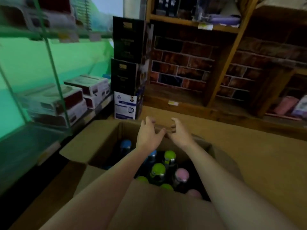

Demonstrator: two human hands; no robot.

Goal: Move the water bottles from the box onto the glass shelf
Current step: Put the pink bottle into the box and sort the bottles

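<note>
An open cardboard box (93, 143) stands on the floor in front of me. Several water bottles stand upright inside it, with green caps (158, 170), pink caps (181, 175) and blue caps (125, 145). Both my arms reach across the box to its far flap (163, 116). My left hand (148, 135) rests on that flap's edge with fingers fairly straight and thumb spread. My right hand (180, 132) curls its fingers round the same edge. Neither hand holds a bottle. The glass shelf (33, 133) with green-tinted panes is at the left.
White product boxes (69, 100) lie on a lower glass shelf at the left. Dark cartons (127, 63) are stacked behind the box. A wooden shelf unit (221, 63) with a brick-pattern back fills the right. The box's wide flaps (249, 163) spread out to the right.
</note>
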